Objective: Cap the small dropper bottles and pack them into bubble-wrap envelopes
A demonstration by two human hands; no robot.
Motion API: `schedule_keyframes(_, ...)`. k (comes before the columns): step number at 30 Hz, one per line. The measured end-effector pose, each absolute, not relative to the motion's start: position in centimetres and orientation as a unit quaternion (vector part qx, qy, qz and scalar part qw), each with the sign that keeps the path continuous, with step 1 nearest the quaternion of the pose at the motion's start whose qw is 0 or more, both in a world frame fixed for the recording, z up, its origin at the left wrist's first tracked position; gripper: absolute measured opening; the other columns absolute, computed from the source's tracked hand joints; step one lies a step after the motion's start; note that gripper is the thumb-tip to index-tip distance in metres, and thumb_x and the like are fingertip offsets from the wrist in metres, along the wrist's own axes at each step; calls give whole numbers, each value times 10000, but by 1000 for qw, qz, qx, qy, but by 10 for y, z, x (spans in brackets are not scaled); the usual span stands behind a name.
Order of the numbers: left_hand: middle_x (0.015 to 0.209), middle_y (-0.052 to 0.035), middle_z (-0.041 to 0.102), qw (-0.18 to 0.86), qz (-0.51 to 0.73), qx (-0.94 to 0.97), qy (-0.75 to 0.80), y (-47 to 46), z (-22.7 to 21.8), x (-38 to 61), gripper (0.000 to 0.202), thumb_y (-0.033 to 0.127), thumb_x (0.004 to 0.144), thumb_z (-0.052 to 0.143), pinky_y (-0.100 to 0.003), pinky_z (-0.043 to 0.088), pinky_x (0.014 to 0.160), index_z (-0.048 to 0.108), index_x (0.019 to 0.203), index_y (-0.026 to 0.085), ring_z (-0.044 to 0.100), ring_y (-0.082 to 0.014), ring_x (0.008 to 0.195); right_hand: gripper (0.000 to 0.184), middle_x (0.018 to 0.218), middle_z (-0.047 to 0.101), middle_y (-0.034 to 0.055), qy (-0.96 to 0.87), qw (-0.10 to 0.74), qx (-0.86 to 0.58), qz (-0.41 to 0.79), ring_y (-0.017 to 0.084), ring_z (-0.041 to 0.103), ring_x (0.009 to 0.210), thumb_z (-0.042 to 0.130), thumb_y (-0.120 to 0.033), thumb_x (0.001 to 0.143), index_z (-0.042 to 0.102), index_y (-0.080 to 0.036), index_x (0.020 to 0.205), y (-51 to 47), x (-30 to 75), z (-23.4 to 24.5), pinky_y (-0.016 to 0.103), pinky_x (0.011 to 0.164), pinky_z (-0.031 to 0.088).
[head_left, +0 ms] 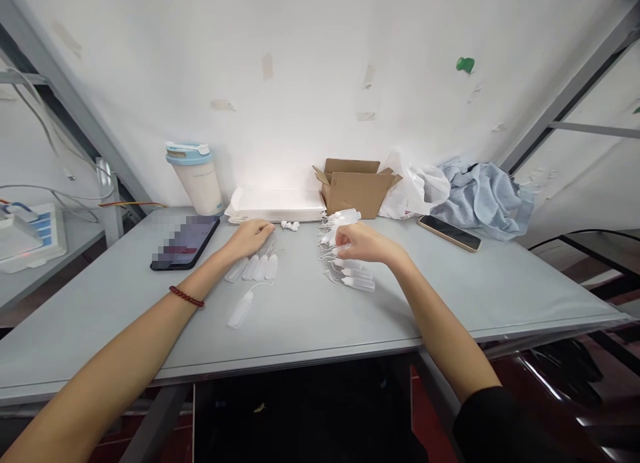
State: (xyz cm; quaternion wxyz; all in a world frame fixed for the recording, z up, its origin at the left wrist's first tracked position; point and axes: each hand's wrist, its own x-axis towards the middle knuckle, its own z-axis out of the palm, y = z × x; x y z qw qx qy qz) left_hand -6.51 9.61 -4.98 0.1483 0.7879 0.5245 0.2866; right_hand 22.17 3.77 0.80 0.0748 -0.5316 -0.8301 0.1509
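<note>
My left hand (251, 237) rests on the table, fingers reaching forward and apparently empty. Just below it, several small translucent squeeze bottles (261, 267) lie side by side, their thin tips pointing away. Nearer to me lies a single squeeze bottle (241, 311) with a tethered cap. My right hand (361, 241) is closed in a pinch over a column of similar bottles (359, 283), tips pointing left. Its fingers appear to grip one of these bottles, though the hand partly hides it. Small white pieces (290, 226) sit between my hands.
At the back stand a blue-lidded cup (196, 179), a white flat stack (277, 204), an open cardboard box (356, 193), a plastic bag (413, 189) and a bluish cloth (483, 196). Phones lie at left (193, 239) and right (449, 233). The table's front edge (300, 356) runs below my arms.
</note>
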Motion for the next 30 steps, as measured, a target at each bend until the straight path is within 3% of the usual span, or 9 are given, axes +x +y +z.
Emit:
schedule_keyframes(4,1062,-99,676,73,301,801,512,104,-55,-72,334,271,792,371,-388,412,935,678,881,174,575,-251,1028,171,896,588,39,-828,55,-542,135,138,522,747,571,-213,665,549,-179,831,38,222,7,214,547,322)
schedule_keyframes(8,1059,-103,680,58,258,831,490,109,-62,-75,375,168,761,335,-409,396,972,693,871,165,586,-240,1036,172,897,574,36,-820,29,-556,131,125,503,705,575,-217,663,536,-183,827,37,222,10,216,535,311)
schedule_keyframes(12,1033,-112,685,56,246,838,484,108,-63,-73,394,157,767,334,-424,407,959,692,933,145,591,-250,1020,161,896,572,39,-811,3,-572,124,124,496,690,587,-217,667,536,-184,816,35,221,13,220,524,298)
schedule_keyframes(16,1165,-75,641,64,261,846,460,108,-61,-70,418,174,790,335,-416,366,1014,663,1049,184,534,-227,1132,156,888,582,48,-802,-12,-585,119,129,505,690,615,-235,674,551,-178,804,34,221,13,228,522,286)
schedule_keyframes(20,1205,-78,627,88,242,858,445,109,-59,-68,435,156,782,315,-377,364,1023,672,1029,168,532,-212,1152,168,836,586,29,-804,-14,-583,120,124,508,667,652,-277,669,550,-180,761,37,225,12,232,524,277)
schedule_keyframes(26,1040,-103,693,81,232,828,503,107,-57,-71,373,189,751,377,-370,467,863,700,937,161,618,-251,953,156,773,577,21,-807,66,-576,115,122,485,650,614,-304,740,519,-180,743,37,223,12,231,524,282)
schedule_keyframes(30,955,-104,707,90,236,810,530,102,-52,-70,340,237,734,432,-380,487,787,701,928,164,630,-254,833,106,794,596,24,-838,200,-489,139,121,502,702,548,-269,813,529,-166,796,28,202,6,228,590,331)
